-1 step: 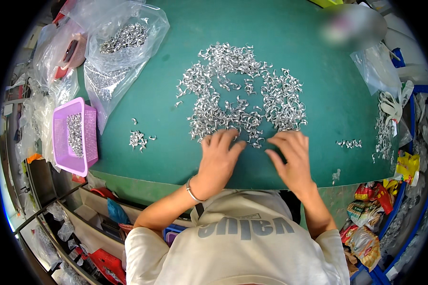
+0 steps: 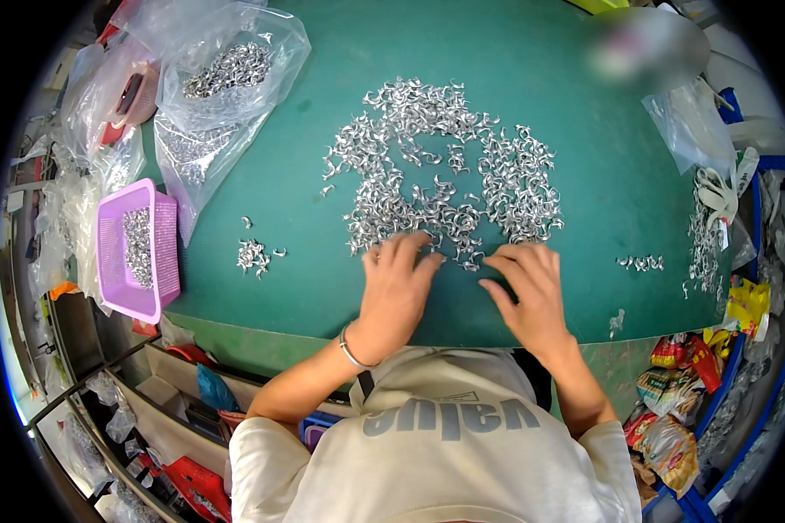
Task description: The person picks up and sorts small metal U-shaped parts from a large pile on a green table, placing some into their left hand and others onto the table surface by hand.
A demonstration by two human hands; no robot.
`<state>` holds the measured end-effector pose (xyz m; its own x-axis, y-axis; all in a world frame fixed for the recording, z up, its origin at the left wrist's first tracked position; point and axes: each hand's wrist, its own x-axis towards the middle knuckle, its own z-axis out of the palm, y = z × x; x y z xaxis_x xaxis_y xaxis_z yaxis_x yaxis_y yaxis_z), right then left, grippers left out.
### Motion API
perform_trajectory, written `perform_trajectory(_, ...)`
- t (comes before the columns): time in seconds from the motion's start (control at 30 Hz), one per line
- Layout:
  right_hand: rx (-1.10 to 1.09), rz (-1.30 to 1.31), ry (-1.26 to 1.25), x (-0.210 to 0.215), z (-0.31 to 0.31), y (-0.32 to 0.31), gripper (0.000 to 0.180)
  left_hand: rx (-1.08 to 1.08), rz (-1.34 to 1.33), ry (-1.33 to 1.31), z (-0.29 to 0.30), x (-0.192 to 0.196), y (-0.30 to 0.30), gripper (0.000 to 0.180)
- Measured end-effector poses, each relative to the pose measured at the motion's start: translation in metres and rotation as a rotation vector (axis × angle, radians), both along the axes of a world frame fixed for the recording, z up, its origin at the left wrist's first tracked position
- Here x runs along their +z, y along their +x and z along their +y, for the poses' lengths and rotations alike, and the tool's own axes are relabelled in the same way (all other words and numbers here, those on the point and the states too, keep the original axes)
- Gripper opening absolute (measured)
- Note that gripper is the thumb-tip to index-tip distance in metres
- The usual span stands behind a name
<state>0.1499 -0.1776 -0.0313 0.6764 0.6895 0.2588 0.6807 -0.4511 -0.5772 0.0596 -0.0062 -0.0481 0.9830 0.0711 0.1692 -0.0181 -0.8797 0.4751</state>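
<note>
Lots of small, curvy silver pieces [image 2: 423, 109] lie in a big ring-shaped heap on the green table [image 2: 323, 288]. The left hand [image 2: 394, 292] has bent fingers at the heap's near edge; I cannot tell if they pinch a piece. The right hand [image 2: 530, 292] is just beside the heap, its thumb spread away from its fingers. Off to the left, a purple basket [image 2: 167, 253] has a pile of silver bits [image 2: 137, 247] inside. Farther back, a clear plastic bag [image 2: 281, 48] holds many shiny bits [image 2: 233, 70] too.
</note>
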Motion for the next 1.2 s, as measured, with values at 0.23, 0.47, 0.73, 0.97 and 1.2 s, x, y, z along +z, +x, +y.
perform_trajectory(0.23, -0.036, 0.058, 0.067, -0.015, -0.001, -0.004, 0.016, 0.095, 0.038, -0.230, -0.006, 0.016, -0.005, 0.027)
perform_trajectory(0.47, -0.184, 0.963, 0.410, -0.003, -0.013, -0.012, 0.011, 0.122, 0.066, -0.877, -0.020, 0.029, -0.003, 0.029)
perform_trajectory(0.73, -0.091, 1.339, 0.576, 0.022, -0.011, -0.024, 0.012, 0.111, 0.039, -1.312, -0.029, 0.036, -0.004, 0.014)
perform_trajectory(0.97, -0.070, 1.489, 0.640, 0.026, -0.012, -0.027, 0.015, 0.098, 0.041, -1.377, -0.030, 0.043, -0.006, 0.012)
perform_trajectory(1.2, -0.057, 1.762, 0.759, 0.024, -0.012, -0.029, 0.014, 0.147, 0.208, -1.661, -0.029, 0.052, -0.007, 0.007)
